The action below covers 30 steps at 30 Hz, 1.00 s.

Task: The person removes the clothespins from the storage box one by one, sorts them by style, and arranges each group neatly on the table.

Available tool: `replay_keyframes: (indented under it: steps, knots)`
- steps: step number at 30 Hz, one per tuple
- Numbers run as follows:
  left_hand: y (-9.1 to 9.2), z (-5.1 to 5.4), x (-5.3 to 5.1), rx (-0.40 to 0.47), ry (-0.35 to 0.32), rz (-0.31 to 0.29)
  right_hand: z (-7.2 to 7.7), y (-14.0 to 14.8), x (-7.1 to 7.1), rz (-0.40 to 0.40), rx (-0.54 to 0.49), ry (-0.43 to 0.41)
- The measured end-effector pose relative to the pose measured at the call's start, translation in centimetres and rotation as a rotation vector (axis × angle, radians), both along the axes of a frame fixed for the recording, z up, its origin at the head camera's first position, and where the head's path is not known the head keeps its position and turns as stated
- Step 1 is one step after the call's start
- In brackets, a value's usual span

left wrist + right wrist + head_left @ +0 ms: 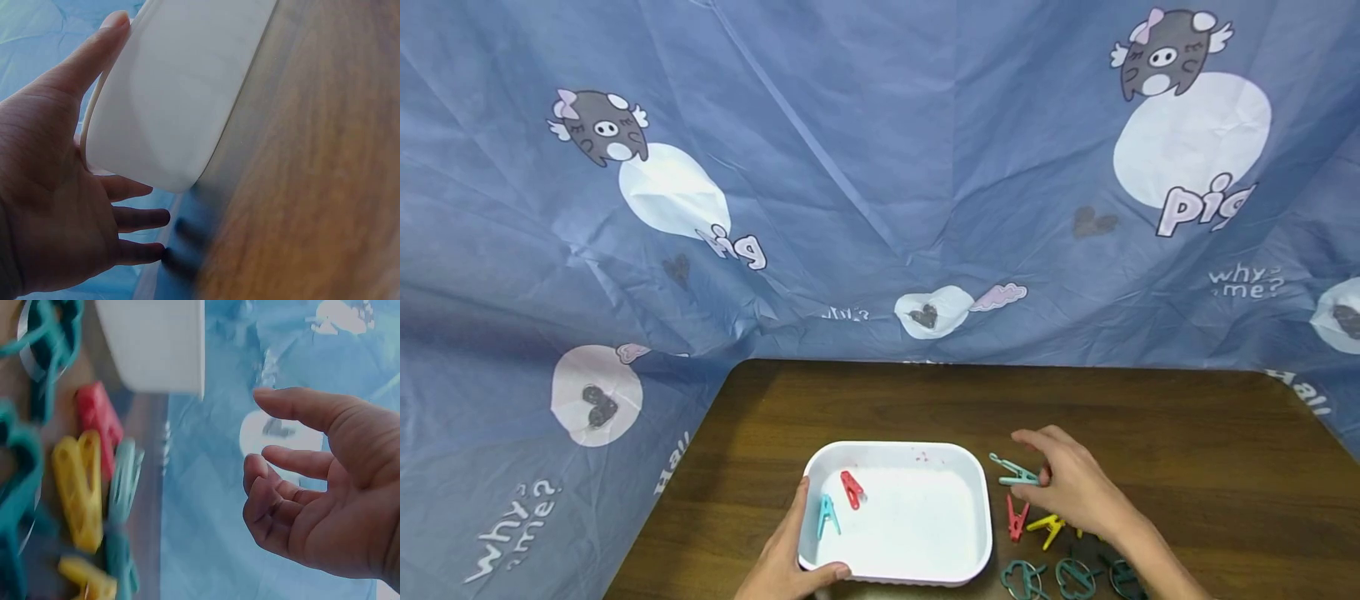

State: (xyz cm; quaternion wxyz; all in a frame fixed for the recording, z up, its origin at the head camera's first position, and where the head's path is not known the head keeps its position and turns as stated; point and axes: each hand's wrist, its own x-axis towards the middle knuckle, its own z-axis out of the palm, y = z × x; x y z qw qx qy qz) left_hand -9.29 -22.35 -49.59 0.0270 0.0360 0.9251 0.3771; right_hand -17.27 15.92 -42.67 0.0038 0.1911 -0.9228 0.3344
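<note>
A white tray (917, 533) holds a red clothespin (852, 490) and a turquoise clothespin (827, 517) in its left part. My left hand (784, 557) rests against the tray's near left corner, thumb by the front rim. In the left wrist view its other visible fingers (142, 219) extend straight below the tray wall. Over the right side, my right hand (1078, 483) hovers near a pale teal clothespin (1017, 475). The right wrist view shows that hand (319, 494) with thumb and fingers apart, nothing between them; the pale teal clothespin (125, 481) lies clear of it.
Right of the tray lie a red clothespin (1017, 520) and a yellow clothespin (1049, 527), with more yellow partly hidden by my right arm. Dark green clips with rings (1077, 577) line the near edge. A blue printed cloth (865, 167) hangs behind the brown wooden table (1150, 417).
</note>
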Motion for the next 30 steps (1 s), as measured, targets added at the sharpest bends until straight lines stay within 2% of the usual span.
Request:
replay_keyframes:
  steps: [6, 12, 22, 26, 30]
  knots:
    - [-0.2, -0.2, 0.0, -0.008, 0.012, -0.008, 0.9, -3.5, -0.2, 0.061, -0.017, -0.018]
    - [-0.2, -0.3, 0.1, -0.003, 0.03, -0.014, 1.2, -6.1, -0.6, 0.12, 0.001, 0.006]
    - [-0.3, -0.4, 0.3, -0.026, 0.112, -0.025, 1.3, -9.9, -0.8, 0.174, -0.009, 0.022]
    - [-0.3, -0.5, 0.2, -0.029, 0.114, -0.024, 1.3, -11.0, -0.9, 0.2, -0.004, 0.038]
    - [-0.3, -0.4, 0.2, -0.018, 0.085, -0.027, 1.2, -11.9, -1.1, 0.23, -0.001, 0.054]
